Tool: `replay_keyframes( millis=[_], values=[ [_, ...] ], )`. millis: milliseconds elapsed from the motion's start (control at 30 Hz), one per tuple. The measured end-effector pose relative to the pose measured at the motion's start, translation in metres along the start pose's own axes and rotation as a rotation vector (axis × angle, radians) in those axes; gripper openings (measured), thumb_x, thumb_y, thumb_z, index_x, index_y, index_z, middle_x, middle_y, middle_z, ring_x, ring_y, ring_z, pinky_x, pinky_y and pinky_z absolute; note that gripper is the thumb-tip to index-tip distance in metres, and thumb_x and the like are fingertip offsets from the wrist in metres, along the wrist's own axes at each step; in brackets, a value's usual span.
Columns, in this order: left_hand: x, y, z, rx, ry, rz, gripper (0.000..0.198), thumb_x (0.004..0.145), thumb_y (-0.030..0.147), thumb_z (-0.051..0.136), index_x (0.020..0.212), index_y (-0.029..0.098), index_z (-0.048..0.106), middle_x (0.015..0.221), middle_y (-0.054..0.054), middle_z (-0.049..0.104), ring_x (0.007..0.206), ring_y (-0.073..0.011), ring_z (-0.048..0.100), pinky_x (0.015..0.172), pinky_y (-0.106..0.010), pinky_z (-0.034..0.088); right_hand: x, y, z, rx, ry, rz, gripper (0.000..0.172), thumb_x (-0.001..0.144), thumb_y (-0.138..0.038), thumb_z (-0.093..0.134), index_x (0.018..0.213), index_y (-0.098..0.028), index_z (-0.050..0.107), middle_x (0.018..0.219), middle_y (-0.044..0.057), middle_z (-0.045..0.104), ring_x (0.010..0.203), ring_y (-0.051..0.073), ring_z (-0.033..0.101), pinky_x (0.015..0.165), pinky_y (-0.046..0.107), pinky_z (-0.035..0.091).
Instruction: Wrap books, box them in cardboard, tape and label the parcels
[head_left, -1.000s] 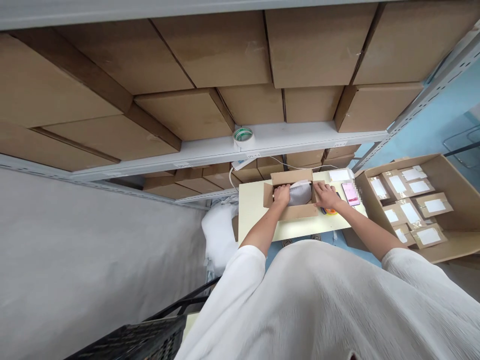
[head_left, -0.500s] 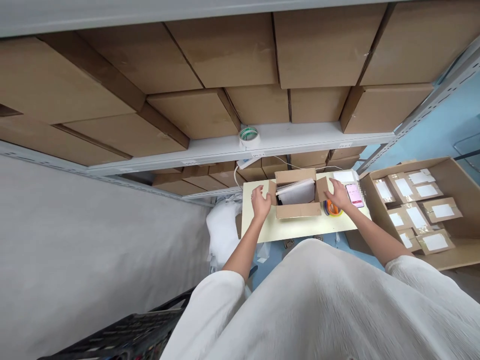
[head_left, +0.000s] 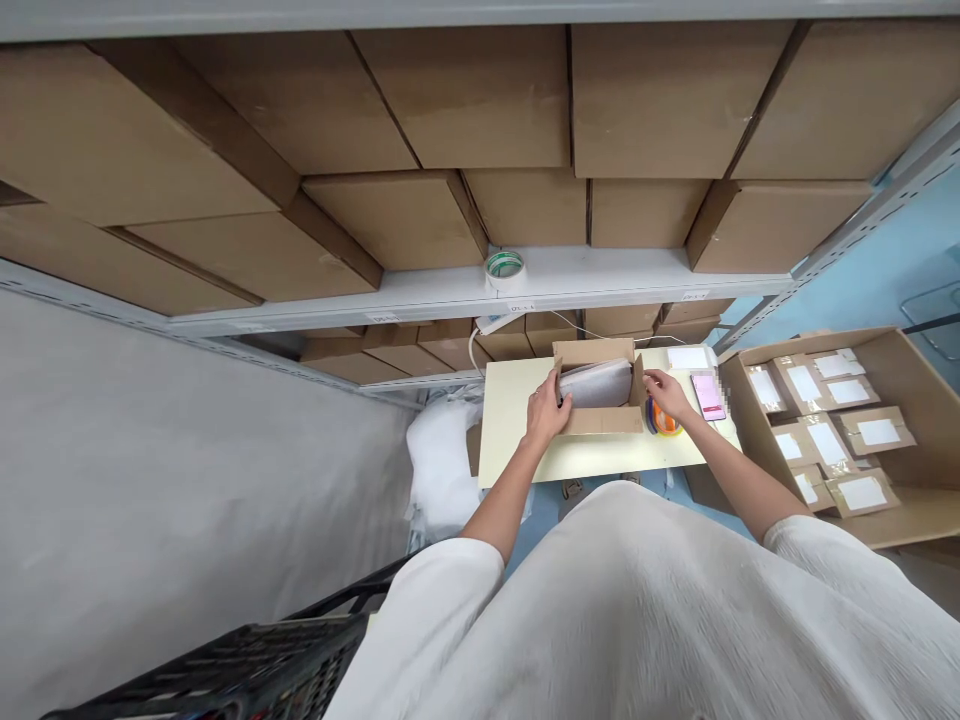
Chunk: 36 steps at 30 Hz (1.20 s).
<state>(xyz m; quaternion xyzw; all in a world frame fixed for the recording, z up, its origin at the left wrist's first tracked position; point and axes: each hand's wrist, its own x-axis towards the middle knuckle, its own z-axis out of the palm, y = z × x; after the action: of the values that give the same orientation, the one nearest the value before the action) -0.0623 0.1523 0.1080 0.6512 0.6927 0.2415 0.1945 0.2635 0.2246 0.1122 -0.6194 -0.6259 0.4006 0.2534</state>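
Note:
An open cardboard box point(head_left: 602, 421) sits on a pale yellow table point(head_left: 517, 455), with its front and back flaps folded outward. Inside it lies a flat item in whitish wrapping point(head_left: 598, 384). My left hand point(head_left: 547, 408) closes round the box's left side flap, thumb toward the front. At the opposite end my right hand point(head_left: 666, 392) has its fingers pinched at the right side flap, which stands up. Just below the right hand is an orange and purple tape roll point(head_left: 663, 418). A phone with a pink screen point(head_left: 708, 397) lies to its right.
Shelves packed with cardboard boxes point(head_left: 457, 110) rise behind the table; a white tape roll point(head_left: 505, 269) stands on the shelf edge. To the right, a large carton point(head_left: 922, 400) holds several small labelled boxes. White bags point(head_left: 442, 455) and a black crate point(head_left: 247, 670) are at left.
Both hands have moved in to the box's side flaps and closed on them. The left flap has swung upward, and the right flap now stands more upright.

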Motion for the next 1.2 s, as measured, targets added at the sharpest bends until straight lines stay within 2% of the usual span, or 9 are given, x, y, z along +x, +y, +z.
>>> replay_keyframes(
  millis=[167,333,500,633,767,900,967,1067,1200],
  values=[
    [-0.007,-0.002,0.002,0.226,-0.174,0.123,0.067,0.104,0.045,0.054,0.168,0.025,0.045,0.17,-0.013,0.052,0.152,-0.0375,0.05,0.121,-0.052,0.046,0.007,0.004,0.013,-0.106,-0.099,-0.115,0.043,0.103,-0.051,0.053,0.129,-0.025,0.077,0.138,0.012,0.072,0.121,0.028,0.07,0.111,0.045,0.055],
    [-0.015,-0.001,0.011,0.288,-0.27,0.123,0.068,0.109,0.055,0.043,0.168,0.021,0.047,0.179,-0.014,0.038,0.163,-0.0369,0.035,0.129,-0.054,0.035,0.015,0.013,0.032,-0.409,-0.169,-0.237,0.047,0.102,-0.039,0.057,0.144,-0.024,0.072,0.158,0.015,0.057,0.144,0.036,0.053,0.122,0.054,0.045],
    [-0.012,-0.006,0.009,0.312,-0.397,0.122,0.08,0.107,0.061,0.042,0.176,0.023,0.029,0.185,-0.012,0.021,0.17,-0.0376,0.021,0.135,-0.063,0.018,0.025,0.005,0.036,-0.621,-0.183,-0.232,0.04,0.103,-0.028,0.055,0.135,-0.027,0.078,0.152,0.016,0.059,0.128,0.037,0.06,0.114,0.052,0.049],
    [-0.012,-0.012,0.002,0.32,-0.511,0.163,0.113,0.092,0.077,0.06,0.179,0.019,0.016,0.186,-0.016,0.013,0.173,-0.0383,0.01,0.138,-0.061,0.008,0.036,-0.002,0.028,-0.603,-0.191,-0.176,0.032,0.099,-0.024,0.057,0.123,-0.024,0.079,0.135,0.014,0.064,0.111,0.03,0.067,0.104,0.043,0.054],
    [-0.02,-0.014,-0.001,0.355,-0.523,0.178,0.132,0.076,0.067,0.084,0.178,0.018,0.016,0.186,-0.02,0.009,0.172,-0.0428,0.007,0.137,-0.062,0.007,0.044,0.004,0.026,-0.464,-0.107,-0.062,0.04,0.092,-0.03,0.067,0.131,-0.023,0.072,0.138,0.013,0.059,0.111,0.028,0.068,0.103,0.042,0.057],
    [-0.022,-0.013,-0.008,0.313,-0.499,0.112,0.127,0.074,0.057,0.09,0.177,0.024,0.025,0.183,-0.021,0.021,0.167,-0.0462,0.021,0.133,-0.062,0.023,0.051,0.017,0.026,-0.224,-0.083,0.071,0.091,0.081,-0.036,0.077,0.164,-0.024,0.043,0.159,0.018,0.043,0.122,0.031,0.066,0.105,0.046,0.06],
    [-0.017,-0.014,-0.016,0.254,-0.525,0.115,0.121,0.074,0.061,0.089,0.175,0.026,0.031,0.181,-0.019,0.026,0.165,-0.0464,0.027,0.131,-0.059,0.027,0.055,0.023,0.026,-0.117,-0.107,0.113,0.102,0.076,-0.037,0.079,0.168,-0.025,0.037,0.162,0.019,0.039,0.125,0.033,0.066,0.104,0.048,0.062],
    [-0.005,-0.018,-0.027,0.157,-0.558,0.096,0.094,0.087,0.068,0.075,0.168,0.028,0.047,0.179,-0.016,0.033,0.163,-0.043,0.032,0.132,-0.056,0.028,0.06,0.029,0.028,0.024,-0.127,0.116,0.102,0.067,-0.036,0.081,0.162,-0.03,0.042,0.159,0.016,0.041,0.123,0.034,0.066,0.098,0.049,0.064],
    [0.012,-0.018,-0.028,0.056,-0.478,0.009,0.059,0.103,0.065,0.054,0.149,0.031,0.068,0.166,-0.009,0.052,0.153,-0.0353,0.049,0.128,-0.049,0.036,0.063,0.028,0.032,0.16,-0.097,0.082,0.084,0.06,-0.032,0.078,0.14,-0.031,0.052,0.15,0.012,0.048,0.109,0.027,0.067,0.086,0.046,0.067]
  ],
)
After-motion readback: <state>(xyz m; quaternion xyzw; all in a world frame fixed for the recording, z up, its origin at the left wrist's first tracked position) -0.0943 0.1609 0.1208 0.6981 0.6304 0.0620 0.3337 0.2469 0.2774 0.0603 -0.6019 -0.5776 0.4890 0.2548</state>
